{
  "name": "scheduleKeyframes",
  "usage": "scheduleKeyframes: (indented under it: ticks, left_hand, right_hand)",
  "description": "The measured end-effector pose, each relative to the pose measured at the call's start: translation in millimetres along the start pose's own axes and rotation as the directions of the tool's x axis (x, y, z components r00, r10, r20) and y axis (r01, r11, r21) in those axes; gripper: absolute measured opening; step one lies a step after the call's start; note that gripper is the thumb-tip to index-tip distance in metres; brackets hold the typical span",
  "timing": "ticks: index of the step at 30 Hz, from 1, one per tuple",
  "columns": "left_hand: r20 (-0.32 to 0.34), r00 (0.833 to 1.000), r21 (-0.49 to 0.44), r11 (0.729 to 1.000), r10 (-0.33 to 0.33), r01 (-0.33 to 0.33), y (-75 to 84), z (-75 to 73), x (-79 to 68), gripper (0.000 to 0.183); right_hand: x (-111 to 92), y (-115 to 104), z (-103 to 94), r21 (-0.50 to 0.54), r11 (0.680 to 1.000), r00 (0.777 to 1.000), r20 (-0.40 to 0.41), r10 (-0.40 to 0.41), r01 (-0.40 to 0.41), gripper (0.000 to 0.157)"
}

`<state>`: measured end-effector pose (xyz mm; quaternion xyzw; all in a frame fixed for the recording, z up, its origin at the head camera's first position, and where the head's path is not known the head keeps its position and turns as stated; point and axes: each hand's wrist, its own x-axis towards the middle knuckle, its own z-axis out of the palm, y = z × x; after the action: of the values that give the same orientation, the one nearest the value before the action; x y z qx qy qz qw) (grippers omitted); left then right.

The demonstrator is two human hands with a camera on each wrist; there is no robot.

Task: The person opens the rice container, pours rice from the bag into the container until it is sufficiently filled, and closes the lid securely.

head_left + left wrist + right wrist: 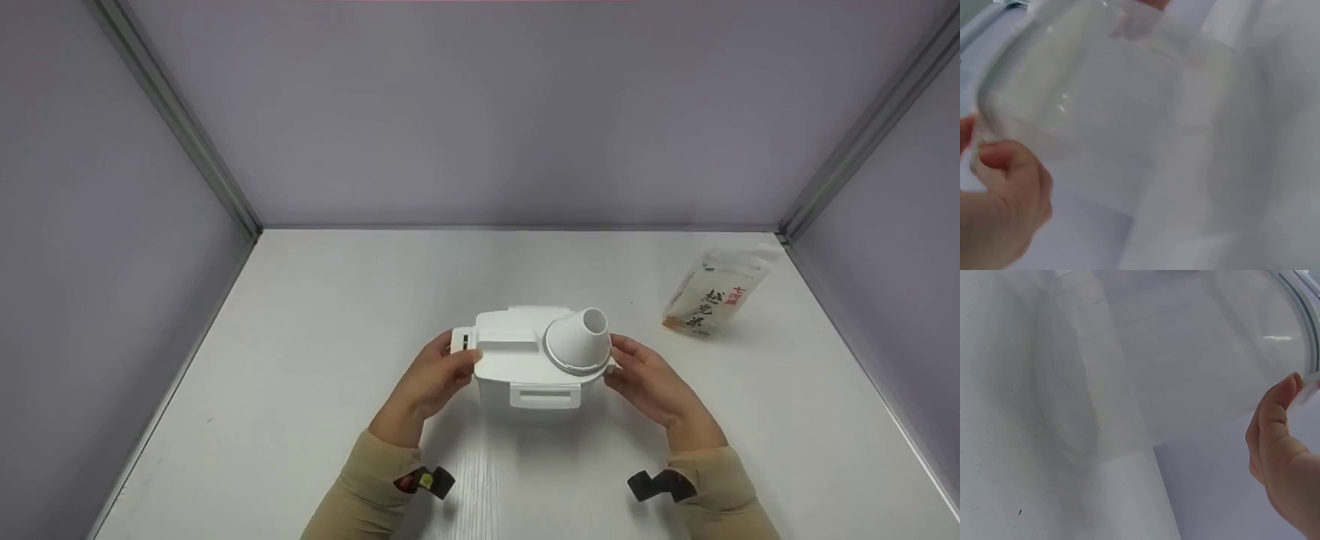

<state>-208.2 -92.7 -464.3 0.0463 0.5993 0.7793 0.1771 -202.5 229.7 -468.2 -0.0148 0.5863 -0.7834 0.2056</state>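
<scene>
A clear plastic storage container (1123,107) with a white lid (506,366) stands between my hands near the middle of the table. On the lid's right half rises a white cone-shaped spout (581,341), its round opening upward; a side latch (545,396) faces me. My left hand (429,381) grips the left end of the lid at its latch, thumb on top. Opposite it, my right hand (651,384) pinches the lid's right edge, fingers at a small tab. Through both wrist views, the see-through walls look empty.
A clear-windowed bag of rice (709,296) with dark and red lettering leans at the back right of the white table (315,337). Grey-purple panels (510,112) enclose the back and both sides. Each sleeve carries a dark wrist camera (442,482).
</scene>
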Motion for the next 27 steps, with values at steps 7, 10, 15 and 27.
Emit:
scheduleKeyframes:
  ticks: [7, 10, 15, 27]
  left_hand:
    - [-0.057, 0.998, 0.083, 0.997, 0.004, 0.000, 4.0, 2.7, 0.8, 0.050]
    - [-0.058, 0.998, 0.067, 0.998, -0.006, 0.009, 1.4, 1.3, 0.2, 0.048]
    - [-0.045, 0.999, 0.034, 0.999, -0.009, 0.010, -1.4, 1.3, 0.2, 0.050]
    - [-0.022, 1.000, -0.015, 1.000, -0.014, 0.013, -5.6, 0.5, 0.2, 0.049]
  right_hand:
    - [0.7, -1.6, 0.1, 0.007, 1.000, 1.000, -0.010, 0.001, -0.001, 0.031]
    - [1.7, -1.1, 0.2, -0.014, 1.000, 1.000, -0.005, 0.000, 0.000, 0.033]
    - [1.4, -0.8, -0.3, -0.040, 0.999, 1.000, -0.017, -0.008, 0.007, 0.035]
    - [0.2, -1.5, 0.2, -0.027, 0.999, 1.000, 0.014, -0.022, 0.023, 0.032]
